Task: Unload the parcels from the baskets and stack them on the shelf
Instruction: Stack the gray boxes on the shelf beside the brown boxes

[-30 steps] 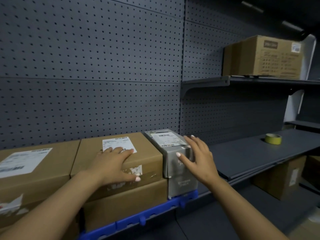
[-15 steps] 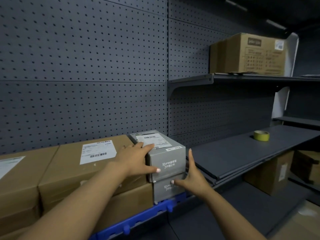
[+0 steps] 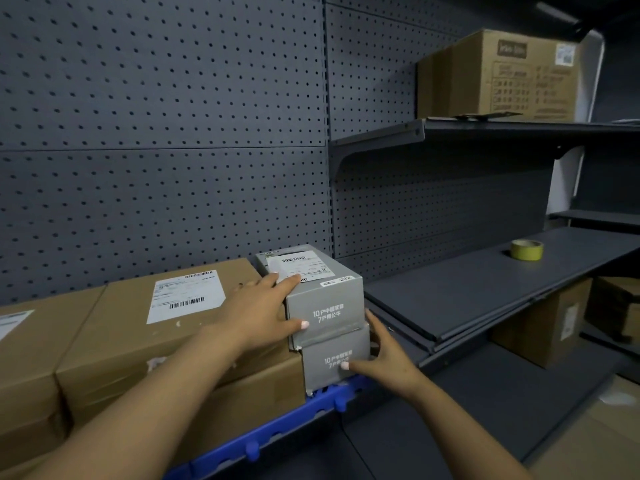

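A: What is different from a moment ago?

B: Not much. The left hand (image 3: 258,311) stays on the top grey box (image 3: 323,299), and the right hand (image 3: 384,356) has slid a bit further round the bottom grey box (image 3: 336,362). The view has crept a little closer.

A: Are the fingers holding on?

B: The left fingers lie across the top label while the thumb presses the front, so they grasp the top box. The right thumb is on the front of the bottom box and its fingers curl round the right side, gripping it.

A: Which way do the boxes point?

B: Their long sides run back from the fingers toward the holey wall (image 3: 166,133). The small printed ends face the person.

A: Where do they sit?

B: They are stacked on a blue ledge (image 3: 291,427), just right of the brown boxes (image 3: 156,327) under the left wrist. Past the right fingers a dark shelf (image 3: 485,289) holds a yellow tape roll (image 3: 527,250). A big carton (image 3: 498,77) sits high up in the dim room.
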{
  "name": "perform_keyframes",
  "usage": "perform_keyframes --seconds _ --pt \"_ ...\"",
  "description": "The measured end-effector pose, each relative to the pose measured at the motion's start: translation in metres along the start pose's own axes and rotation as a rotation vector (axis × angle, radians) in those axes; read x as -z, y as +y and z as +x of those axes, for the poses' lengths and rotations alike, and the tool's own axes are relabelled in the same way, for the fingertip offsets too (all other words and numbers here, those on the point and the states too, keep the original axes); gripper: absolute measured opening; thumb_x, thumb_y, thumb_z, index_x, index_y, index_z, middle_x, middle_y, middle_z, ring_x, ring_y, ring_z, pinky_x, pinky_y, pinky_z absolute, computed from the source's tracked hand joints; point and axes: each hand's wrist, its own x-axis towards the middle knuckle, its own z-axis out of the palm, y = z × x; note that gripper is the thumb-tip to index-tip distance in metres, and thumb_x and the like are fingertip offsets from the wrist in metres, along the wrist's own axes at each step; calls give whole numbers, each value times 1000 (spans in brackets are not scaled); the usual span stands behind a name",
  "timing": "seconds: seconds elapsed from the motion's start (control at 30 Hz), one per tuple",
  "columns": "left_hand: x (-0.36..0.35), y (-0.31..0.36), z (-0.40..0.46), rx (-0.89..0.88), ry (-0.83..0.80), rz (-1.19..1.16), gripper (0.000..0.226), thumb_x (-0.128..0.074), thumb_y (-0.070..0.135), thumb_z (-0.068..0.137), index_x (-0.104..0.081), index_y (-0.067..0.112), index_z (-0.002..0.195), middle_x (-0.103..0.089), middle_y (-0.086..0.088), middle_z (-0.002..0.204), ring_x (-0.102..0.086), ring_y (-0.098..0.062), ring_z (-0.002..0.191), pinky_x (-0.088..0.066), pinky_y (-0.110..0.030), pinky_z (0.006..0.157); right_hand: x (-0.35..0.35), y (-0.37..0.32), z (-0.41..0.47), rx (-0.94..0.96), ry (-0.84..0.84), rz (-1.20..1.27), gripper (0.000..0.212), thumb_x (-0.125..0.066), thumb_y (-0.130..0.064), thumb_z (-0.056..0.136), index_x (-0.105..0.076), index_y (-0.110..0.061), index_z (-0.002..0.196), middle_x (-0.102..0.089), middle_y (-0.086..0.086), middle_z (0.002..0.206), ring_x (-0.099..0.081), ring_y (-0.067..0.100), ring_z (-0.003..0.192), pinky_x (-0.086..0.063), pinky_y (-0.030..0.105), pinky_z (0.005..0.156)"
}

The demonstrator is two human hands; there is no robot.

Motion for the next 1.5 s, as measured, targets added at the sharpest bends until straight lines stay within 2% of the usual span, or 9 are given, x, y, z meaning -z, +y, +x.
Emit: perform_keyframes --seconds 0.1,0.17,0.3,0.57,0.73,0.93,1.13,1.37,1.5 --pt "-1 0 -1 6 4 -4 84 -48 69 83 -7 40 151 -14 -2 160 -25 -29 141 -26 -43 113 1 -13 3 42 -17 12 100 -86 -18 66 -27 -46 142 -47 -22 132 -50 4 118 -52 25 89" --pt "-1 0 -1 6 6 -4 85 -49 69 83 -6 41 150 -14 -2 160 -24 -29 141 -27 -43 113 1 -18 6 45 -27 1 84 -85 -11 66 -41 -39 133 -55 -15 128 -54 7 116 -53 26 88" --pt "0 1 -1 7 8 -27 85 -49 70 82 -7 42 150 -14 -1 160 -23 -28 142 -26 -43 114 -2 -18 6 19 -10 -12 70 -85 -14 65 -47 -32 120 -60 -9 119 -58 9 110 -54 31 89" --pt "-1 -2 -3 -3 96 -176 83 -53 67 81 -16 39 150 -29 10 155 -34 -21 137 -35 -40 107 7 -17 6 58 5 -46 55 -85 -14 67 -50 -25 108 -62 -7 113 -60 9 105 -54 26 80" --pt "4 -1 -6 -15 107 -207 82 -59 66 79 -24 37 148 -32 10 152 -35 -18 135 -36 -38 106 18 -18 8 51 -9 -51 56 -86 -12 66 -52 -21 110 -62 -6 116 -60 9 109 -53 32 89" --pt "0 -5 -3 -13 87 -213 83 -59 75 71 -32 44 143 -37 11 139 -42 -17 124 -42 -34 93 19 -12 10 -14 -82 10 78 -87 -12 63 -47 -25 129 -62 -5 123 -61 9 110 -53 34 93" --pt "1 -6 -3 -16 6 -139 90 -61 72 72 -16 50 147 -15 -1 159 -25 -24 142 -30 -41 110 12 -10 9 -83 -100 43 74 -87 -14 63 -52 -33 125 -64 -3 119 -62 13 108 -55 30 87" --pt "-1 -8 -2 -18 43 -110 91 -61 74 70 -18 50 146 -26 4 155 -31 -22 137 -33 -39 106 15 -14 7 -98 -125 22 70 -82 -8 69 -51 -32 126 -62 -4 121 -60 12 110 -54 27 84" --pt "-1 -6 -1 -14 33 -70 89 -57 71 76 -13 47 149 -21 2 157 -28 -25 139 -30 -39 108 14 -13 7 -105 -113 19 73 -83 -9 67 -51 -33 128 -63 -5 121 -60 11 110 -54 31 89"
